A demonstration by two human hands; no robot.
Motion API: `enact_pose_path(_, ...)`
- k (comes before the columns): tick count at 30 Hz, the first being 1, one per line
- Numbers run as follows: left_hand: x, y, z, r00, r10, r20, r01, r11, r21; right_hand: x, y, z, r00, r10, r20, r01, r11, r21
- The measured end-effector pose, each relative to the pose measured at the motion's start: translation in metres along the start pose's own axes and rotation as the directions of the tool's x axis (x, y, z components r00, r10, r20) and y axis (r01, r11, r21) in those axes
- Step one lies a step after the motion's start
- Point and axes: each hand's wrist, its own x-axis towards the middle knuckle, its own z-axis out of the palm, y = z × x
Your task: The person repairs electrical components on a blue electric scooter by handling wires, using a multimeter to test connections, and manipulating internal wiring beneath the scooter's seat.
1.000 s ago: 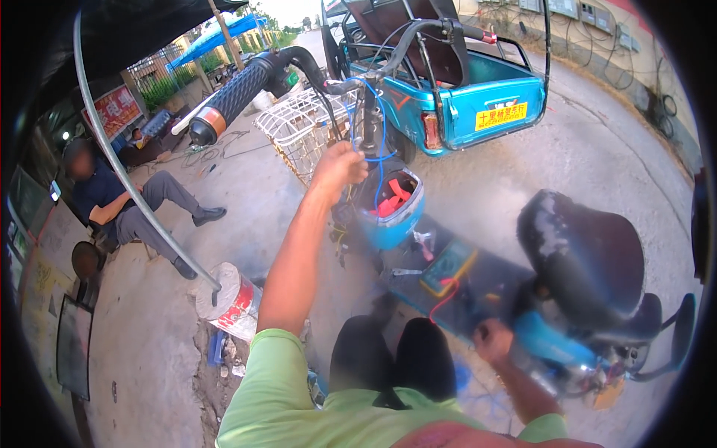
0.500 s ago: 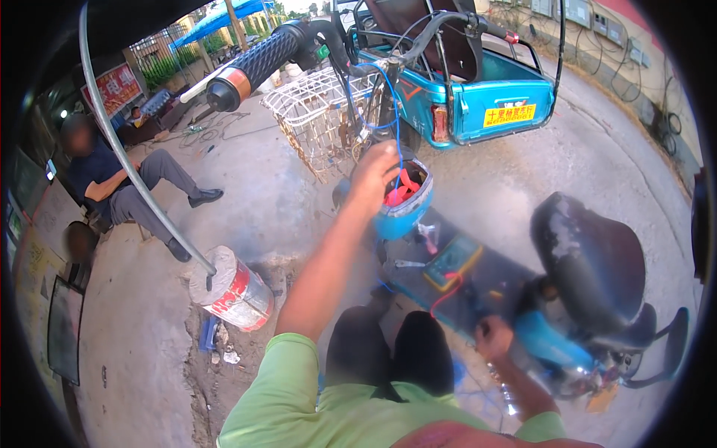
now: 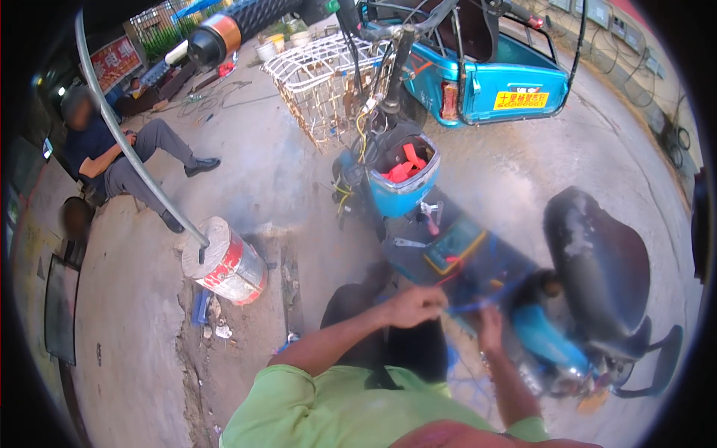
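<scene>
My left hand (image 3: 418, 307) is closed at the edge of the scooter's dark floorboard (image 3: 511, 263), in front of my knees. A blurred blue wire (image 3: 472, 305) runs from its fingertips toward my right hand (image 3: 490, 327). That hand is raised just beside it, its fingers bent around the wire. Close beyond both hands lies a yellow-edged multimeter (image 3: 457, 246) on the floorboard, with a red lead (image 3: 449, 279) near it. A metal wrench (image 3: 409, 243) and a small tool with pinkish handles (image 3: 430, 217) lie farther forward.
Ahead stands the scooter's blue front box (image 3: 407, 188) with red pieces inside, below a rusty white basket (image 3: 328, 82). The black seat (image 3: 594, 254) is at right. A pole in a painted concrete base (image 3: 231, 261) and a seated person (image 3: 112, 160) are at left. A blue cargo tricycle (image 3: 500, 86) stands behind.
My left hand has come back from the front box to beside my right hand, bringing the blue wire away from the handlebar area. My right hand has risen slightly. The view has shifted.
</scene>
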Motion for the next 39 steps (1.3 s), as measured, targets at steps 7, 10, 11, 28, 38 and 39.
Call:
enact_pose_path(7, -0.091, -0.059, 0.048, 0.978, -0.206, -0.02, 0.205, 0.979, -0.004, -0.009, -0.049, 0.028, 0.888, 0.106, 0.448, -0.426, 0.556, 0.713)
enact_pose_path(10, -0.119, -0.064, 0.045, 0.956, -0.287, -0.057, 0.29, 0.956, 0.046, 0.01, -0.074, 0.025, 0.951, 0.118, 0.287, -0.295, 0.629, 0.719)
enact_pose_path(11, -0.125, -0.066, 0.045, 0.948, -0.316, -0.042, 0.319, 0.94, 0.119, 0.016, -0.085, 0.028, 0.96, 0.166, 0.224, -0.278, 0.641, 0.715)
enact_pose_path(28, -0.11, 0.001, 0.014, 0.956, -0.17, -0.24, 0.096, 0.952, -0.291, -0.011, -0.068, 0.074, 0.871, 0.094, 0.482, -0.155, 0.984, 0.09)
enact_pose_path(38, -0.124, -0.008, -0.013, 0.954, -0.166, -0.25, 0.087, 0.95, -0.3, -0.017, -0.104, 0.063, 0.538, 0.345, 0.77, -0.075, 0.929, -0.364)
enact_pose_path(39, -0.123, -0.007, -0.011, 0.951, -0.171, -0.258, 0.089, 0.949, -0.302, -0.017, -0.101, 0.067, 0.529, 0.347, 0.774, -0.074, 0.928, -0.365)
